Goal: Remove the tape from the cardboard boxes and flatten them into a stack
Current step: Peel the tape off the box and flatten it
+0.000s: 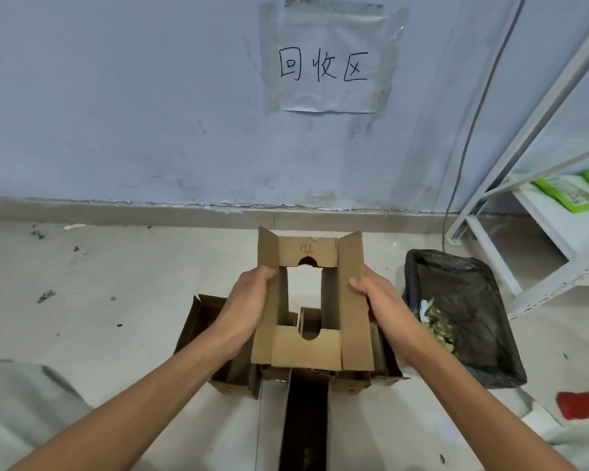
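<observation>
Currently both hands hold one opened cardboard box (312,300) in the air, flaps out: left hand (249,302) grips its left wall, right hand (383,300) its right wall. More boxes (218,348) sit on the floor below; black-lined bin (463,317) just right.

Brown corrugated cardboard box (351,311), held above the floor with both ends open, so the pale floor shows through its rectangular centre. Its four end flaps are folded outward; the far flap bears a red printed mark and a semicircular notch, and the near flap has a matching notch. Beneath it, on the floor, lie further cardboard boxes (218,355), opened, dark inside, set side by side and partly hidden by the held box. No tape is discernible on any of them.
</observation>
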A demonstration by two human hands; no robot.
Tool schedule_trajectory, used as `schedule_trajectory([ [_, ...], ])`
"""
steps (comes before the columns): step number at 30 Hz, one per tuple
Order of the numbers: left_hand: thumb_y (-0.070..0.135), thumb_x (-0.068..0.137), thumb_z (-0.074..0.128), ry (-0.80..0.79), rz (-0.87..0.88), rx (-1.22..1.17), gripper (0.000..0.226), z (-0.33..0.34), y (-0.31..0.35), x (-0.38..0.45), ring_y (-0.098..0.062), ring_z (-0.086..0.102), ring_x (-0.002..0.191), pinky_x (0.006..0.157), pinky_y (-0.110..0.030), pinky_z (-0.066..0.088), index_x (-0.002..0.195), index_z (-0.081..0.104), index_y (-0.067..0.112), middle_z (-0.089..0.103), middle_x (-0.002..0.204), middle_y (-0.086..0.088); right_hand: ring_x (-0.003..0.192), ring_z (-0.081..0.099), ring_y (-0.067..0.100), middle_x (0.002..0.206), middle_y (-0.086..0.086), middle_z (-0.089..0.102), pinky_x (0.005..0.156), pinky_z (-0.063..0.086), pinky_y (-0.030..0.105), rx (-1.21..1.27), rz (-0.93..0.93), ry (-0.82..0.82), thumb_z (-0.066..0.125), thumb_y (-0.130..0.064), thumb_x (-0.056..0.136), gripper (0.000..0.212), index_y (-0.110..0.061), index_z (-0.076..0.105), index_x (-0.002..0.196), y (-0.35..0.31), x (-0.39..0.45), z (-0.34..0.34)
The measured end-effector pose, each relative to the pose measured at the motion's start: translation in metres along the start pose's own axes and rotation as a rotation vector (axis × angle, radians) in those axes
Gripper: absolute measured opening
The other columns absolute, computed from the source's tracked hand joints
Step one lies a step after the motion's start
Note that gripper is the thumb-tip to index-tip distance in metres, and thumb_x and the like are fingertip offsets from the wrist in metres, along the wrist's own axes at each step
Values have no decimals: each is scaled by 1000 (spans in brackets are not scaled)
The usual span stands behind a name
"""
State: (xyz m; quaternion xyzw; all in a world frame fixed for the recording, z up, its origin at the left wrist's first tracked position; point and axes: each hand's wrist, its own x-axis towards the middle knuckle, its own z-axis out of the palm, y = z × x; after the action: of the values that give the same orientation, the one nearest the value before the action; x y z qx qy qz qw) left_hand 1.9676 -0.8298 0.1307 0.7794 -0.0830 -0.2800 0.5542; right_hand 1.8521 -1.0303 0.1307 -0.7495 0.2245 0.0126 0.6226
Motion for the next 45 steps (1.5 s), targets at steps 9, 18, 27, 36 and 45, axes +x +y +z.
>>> schedule_trajectory([
  [9, 48, 110, 41, 34, 100, 32, 40, -12, 2, -6, -18, 73, 94, 80, -32, 55, 108, 71, 23, 77, 96, 1, 120, 64, 12, 143, -10, 62, 100, 52, 36, -127, -70, 166, 52, -31, 105, 53, -45, 36, 153, -7, 1, -1],
  [18, 38, 112, 37, -29, 306, 487, 43, 11, 3, -14, -10, 51, 62, 59, -23, 34, 75, 50, 21, 49, 65, 2, 148, 40, 31, 160, 11, 41, 124, 22, 51, -1407, -351, 314, 77, -49, 86, 90, -20, 31, 158, -21, 22, 23],
  [27, 42, 109, 45, 27, 333, 482, 36, 0, -3, -3, -3, 58, 63, 56, -19, 36, 78, 57, 27, 58, 68, 6, 75, 62, 30, 72, -3, 55, 53, 29, 32, -1134, -377, 397, 48, -34, 106, 20, -26, 59, 91, -20, 29, 1],
  [36, 91, 72, 54, 219, 120, 485, 71, -14, -25, -1, -7, 67, 85, 74, -34, 58, 118, 54, 36, 66, 95, 17, 62, 61, 31, 68, 9, 63, 60, 57, 45, -863, -245, 536, 50, -18, 104, 29, -10, 66, 81, -34, 20, -22],
  [45, 22, 103, 51, 188, 101, 118, 29, -14, -31, 6, -22, 68, 103, 69, -32, 59, 127, 66, 27, 69, 115, 2, 54, 62, 28, 60, 9, 63, 50, 51, 36, -524, -223, 586, 57, -18, 100, 33, -7, 63, 69, -20, 14, -19],
])
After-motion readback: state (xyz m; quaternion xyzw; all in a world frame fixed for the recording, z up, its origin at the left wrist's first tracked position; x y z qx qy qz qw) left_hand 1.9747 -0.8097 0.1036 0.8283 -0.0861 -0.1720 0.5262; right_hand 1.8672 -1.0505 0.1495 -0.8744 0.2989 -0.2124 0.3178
